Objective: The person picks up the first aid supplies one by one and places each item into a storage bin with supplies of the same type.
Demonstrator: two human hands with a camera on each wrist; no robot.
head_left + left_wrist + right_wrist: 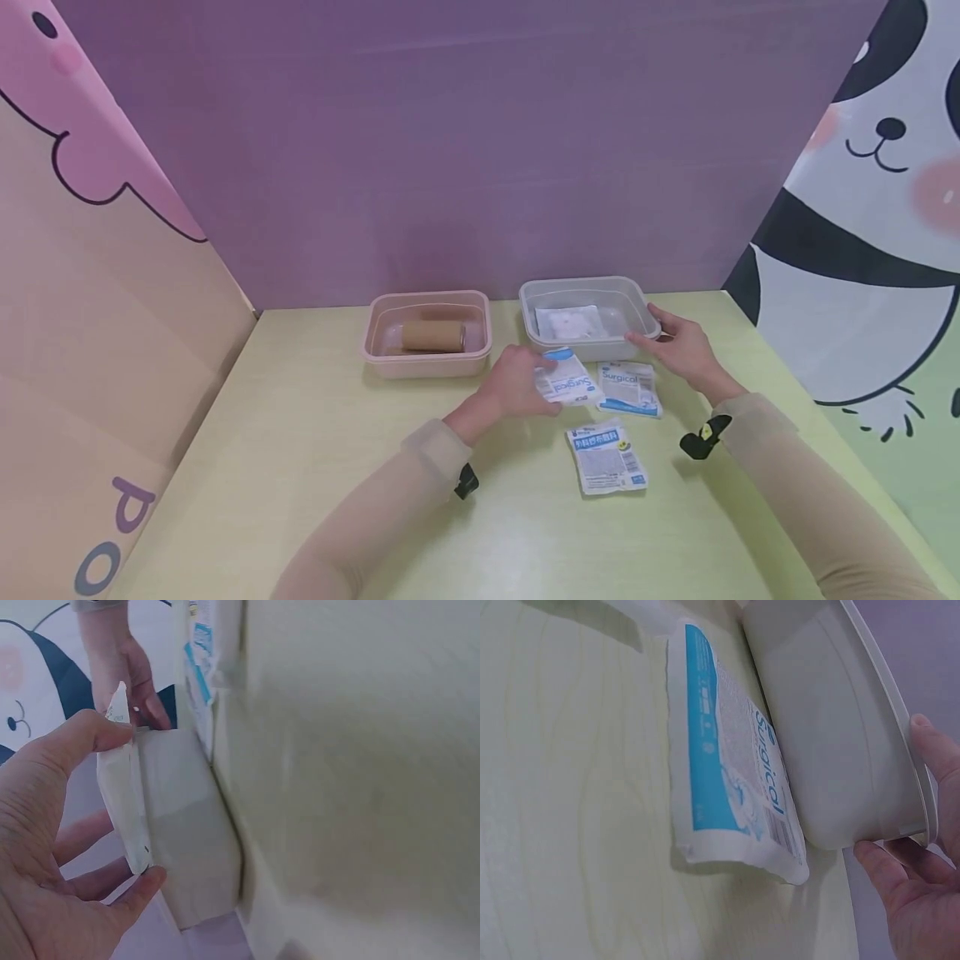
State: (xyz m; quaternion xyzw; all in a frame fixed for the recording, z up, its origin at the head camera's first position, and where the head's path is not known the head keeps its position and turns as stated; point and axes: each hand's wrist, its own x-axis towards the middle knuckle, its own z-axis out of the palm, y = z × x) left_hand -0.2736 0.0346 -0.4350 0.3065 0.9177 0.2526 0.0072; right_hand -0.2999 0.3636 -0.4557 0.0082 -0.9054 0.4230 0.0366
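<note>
My left hand (519, 385) pinches a white-and-blue surgical dressing packet (567, 380) between thumb and fingers, raised at the front of the grey-white plastic box (581, 351). In the left wrist view the packet (124, 802) is seen edge-on beside the box wall (191, 832). With thumb and fingers my right hand (684, 350) grips the right rim of that box, also shown by the fingers (885, 874) in the right wrist view. Inside the box lies a white packet (570, 322). A second surgical packet (630, 388) lies on the table just before the box.
A third dressing packet (607, 457) lies nearer on the table (315, 467). Left of the grey-white box stands a pink box (427, 367) holding a brown roll (433, 336). A purple wall (465, 150) rises behind both boxes, with printed panels at either side.
</note>
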